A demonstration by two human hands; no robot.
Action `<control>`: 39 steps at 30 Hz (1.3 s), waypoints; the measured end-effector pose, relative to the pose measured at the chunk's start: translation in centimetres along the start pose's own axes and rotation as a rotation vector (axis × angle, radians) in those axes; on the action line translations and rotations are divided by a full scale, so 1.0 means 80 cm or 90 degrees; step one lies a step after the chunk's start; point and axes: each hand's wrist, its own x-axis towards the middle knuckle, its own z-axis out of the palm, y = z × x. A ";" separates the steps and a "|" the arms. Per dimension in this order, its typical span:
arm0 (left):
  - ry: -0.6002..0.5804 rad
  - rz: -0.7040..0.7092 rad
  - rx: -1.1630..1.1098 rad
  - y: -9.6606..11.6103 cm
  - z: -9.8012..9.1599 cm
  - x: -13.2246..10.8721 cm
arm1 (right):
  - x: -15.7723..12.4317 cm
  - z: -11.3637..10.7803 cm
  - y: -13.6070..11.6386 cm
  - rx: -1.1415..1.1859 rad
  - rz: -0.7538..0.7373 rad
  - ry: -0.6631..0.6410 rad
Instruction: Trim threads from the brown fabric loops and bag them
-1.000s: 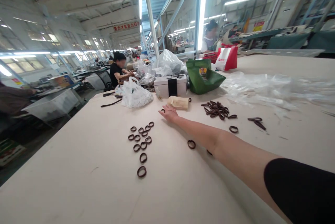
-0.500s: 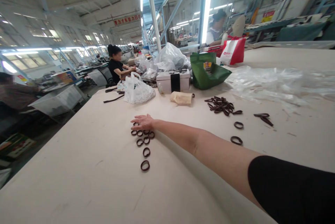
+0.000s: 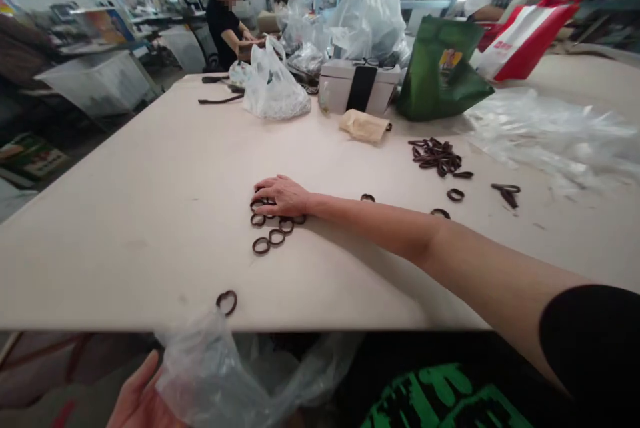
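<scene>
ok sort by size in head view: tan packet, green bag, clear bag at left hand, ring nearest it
clear bag
green bag
tan packet
ring

Note the clear bag is nearer the camera.

Dark brown round loops [image 3: 269,243]; plain cream worktop [image 3: 150,235]. 1 o'clock: off-white rectangular box [image 3: 339,89], black band [image 3: 362,88]. 2 o'clock: green plastic pouch [image 3: 427,85], yellow badge [image 3: 451,60]; red-and-white carrier bag [image 3: 525,41]. 5 o'clock: black clothing, green print [image 3: 445,385].
</scene>
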 end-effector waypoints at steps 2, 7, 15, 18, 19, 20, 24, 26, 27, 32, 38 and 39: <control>0.016 0.033 -0.061 -0.003 0.013 -0.006 | -0.019 0.007 -0.025 0.004 0.005 0.004; 0.023 0.063 -0.128 -0.010 0.050 -0.025 | -0.063 0.017 -0.087 0.019 0.016 -0.019; 0.083 0.088 -0.120 -0.009 0.073 -0.039 | -0.109 0.027 -0.141 0.036 -0.025 -0.064; 0.088 0.103 -0.110 -0.009 0.082 -0.043 | -0.102 0.026 -0.146 0.041 -0.044 -0.078; 0.087 0.107 -0.111 -0.009 0.085 -0.044 | -0.096 0.025 -0.147 0.041 -0.057 -0.089; 0.087 0.107 -0.114 -0.009 0.087 -0.044 | -0.091 0.024 -0.149 0.037 -0.076 -0.102; 0.087 0.101 -0.141 -0.009 0.087 -0.046 | -0.076 0.025 -0.159 -0.015 -0.189 -0.148; 0.085 0.100 -0.156 -0.009 0.085 -0.045 | -0.080 0.027 -0.166 -0.042 -0.243 -0.140; 0.085 0.100 -0.162 -0.009 0.084 -0.044 | -0.083 0.027 -0.171 -0.051 -0.267 -0.135; 0.100 0.097 -0.146 -0.009 0.084 -0.042 | -0.109 0.028 -0.196 -0.074 -0.363 -0.139; 0.108 0.087 -0.130 -0.009 0.084 -0.045 | -0.125 0.019 -0.207 -0.063 -0.475 -0.143; 0.113 0.080 -0.138 -0.009 0.084 -0.046 | -0.127 0.014 -0.199 -0.053 -0.444 -0.130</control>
